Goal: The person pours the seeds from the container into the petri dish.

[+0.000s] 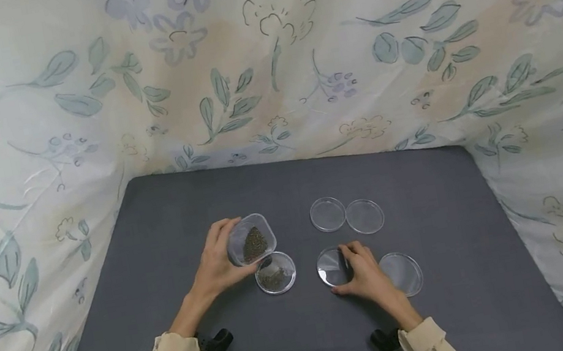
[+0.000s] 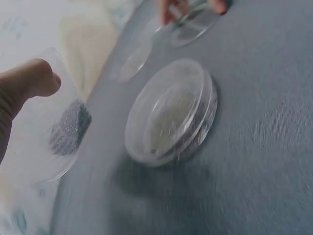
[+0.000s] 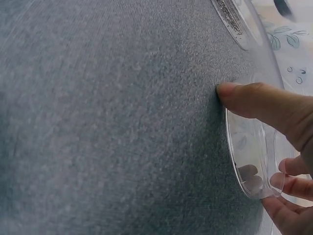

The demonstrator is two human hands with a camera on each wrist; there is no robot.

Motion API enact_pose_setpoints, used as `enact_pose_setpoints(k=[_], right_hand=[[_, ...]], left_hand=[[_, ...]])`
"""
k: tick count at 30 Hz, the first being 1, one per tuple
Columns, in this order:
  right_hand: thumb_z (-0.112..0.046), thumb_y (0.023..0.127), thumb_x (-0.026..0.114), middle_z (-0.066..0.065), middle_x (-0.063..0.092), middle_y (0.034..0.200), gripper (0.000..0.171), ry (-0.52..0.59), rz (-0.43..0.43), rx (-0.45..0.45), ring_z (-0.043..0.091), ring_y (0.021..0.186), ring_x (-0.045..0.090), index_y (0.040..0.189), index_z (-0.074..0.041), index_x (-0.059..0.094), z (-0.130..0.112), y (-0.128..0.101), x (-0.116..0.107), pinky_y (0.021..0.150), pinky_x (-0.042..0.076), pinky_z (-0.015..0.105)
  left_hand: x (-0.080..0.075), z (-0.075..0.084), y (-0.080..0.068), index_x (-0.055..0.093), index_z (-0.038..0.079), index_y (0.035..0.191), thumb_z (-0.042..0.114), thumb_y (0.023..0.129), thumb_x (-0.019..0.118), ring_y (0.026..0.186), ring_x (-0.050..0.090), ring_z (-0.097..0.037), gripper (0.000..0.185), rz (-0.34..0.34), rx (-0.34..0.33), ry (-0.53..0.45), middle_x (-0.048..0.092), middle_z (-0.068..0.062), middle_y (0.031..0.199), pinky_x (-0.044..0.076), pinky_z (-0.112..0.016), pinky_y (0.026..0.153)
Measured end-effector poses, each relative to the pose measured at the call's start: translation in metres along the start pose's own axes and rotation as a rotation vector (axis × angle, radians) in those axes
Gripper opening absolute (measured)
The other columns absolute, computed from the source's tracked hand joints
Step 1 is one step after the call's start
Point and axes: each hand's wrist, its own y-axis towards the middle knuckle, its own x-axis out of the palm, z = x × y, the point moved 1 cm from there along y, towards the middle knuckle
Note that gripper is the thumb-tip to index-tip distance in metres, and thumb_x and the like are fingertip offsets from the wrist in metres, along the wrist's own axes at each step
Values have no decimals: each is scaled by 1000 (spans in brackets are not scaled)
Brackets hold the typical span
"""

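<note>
Left hand point(image 1: 216, 265): forearm comes in from the near-left corner of the worktop point(image 1: 166, 219), wrist raised; fingers and thumb curl round a clear tub point(image 1: 250, 239), held tilted, mouth toward the centre. Dark seeds point(image 1: 254, 244) sit heaped in the tub.

Seeded dish point(image 1: 275, 273): round, clear, flat on the worktop just below and right of the tub; a thin scatter of seeds inside. In the left wrist view it is blurred.

Right hand point(image 1: 366, 271): forearm comes in from the near edge, right of centre; palm low, fingers spread and bent over the rim of a second dish point(image 1: 332, 267). The right wrist view shows thumb and fingertips point(image 3: 254, 100) pinching its edge, the dish tipped up from the cloth.

Lid point(image 1: 403, 272): clear disc, flat, just right of the right hand, partly covered by the wrist.

Far pair point(image 1: 346, 215): two clear round dishes side by side, rims touching, beyond the right hand, toward the far edge.

Sleeves: pale cuffs, a black strap at each wrist.

Backdrop point(image 1: 262, 60): floral cloth rising round the far and side edges.
</note>
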Motion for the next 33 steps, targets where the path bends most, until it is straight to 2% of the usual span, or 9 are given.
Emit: enact_pose_setpoints(k=[6, 10, 17, 22, 26, 33], right_hand=[[-26, 53, 101, 20, 60, 120, 100, -2, 13, -4, 38, 109, 56, 134, 12, 58, -3, 3, 3, 96, 53, 50], [-27, 54, 101, 21, 60, 122, 100, -7, 13, 2, 38, 111, 56, 136, 12, 57, -3, 3, 5, 97, 53, 50], [-27, 56, 101, 22, 59, 124, 100, -2, 4, 14, 38, 111, 56, 137, 13, 56, -3, 2, 7, 96, 54, 50], [-27, 56, 101, 21, 59, 124, 99, -3, 14, 9, 37, 109, 56, 135, 14, 57, -3, 1, 7, 94, 54, 49], [-26, 56, 102, 21, 59, 123, 97, 7, 21, 4, 36, 108, 56, 134, 14, 59, -3, 0, 7, 93, 55, 49], [-26, 56, 102, 20, 59, 122, 97, 21, 27, 0, 36, 108, 56, 133, 14, 59, -3, 1, 8, 92, 55, 48]], left_hand=[[25, 22, 19, 54, 2, 139, 22, 53, 102, 118, 56, -30, 101, -111, 216, 96, 55, -15, 130, 53, -47, 99], [44, 36, 27, 55, 3, 138, 28, 57, 100, 118, 58, -27, 96, -176, 340, 157, 58, -13, 129, 53, -44, 101], [73, 54, 34, 56, 6, 139, 28, 66, 96, 124, 58, -26, 86, -277, 442, 244, 58, -10, 133, 51, -41, 107], [88, 63, 35, 57, 8, 138, 24, 74, 87, 127, 57, -21, 72, -334, 559, 344, 59, -6, 134, 47, -36, 113], [95, 68, 36, 56, 9, 140, 24, 79, 83, 128, 56, -20, 69, -364, 633, 432, 59, -4, 137, 45, -34, 115], [98, 73, 38, 56, 11, 142, 29, 85, 83, 129, 56, -19, 66, -360, 699, 515, 60, -4, 140, 47, -33, 113]])
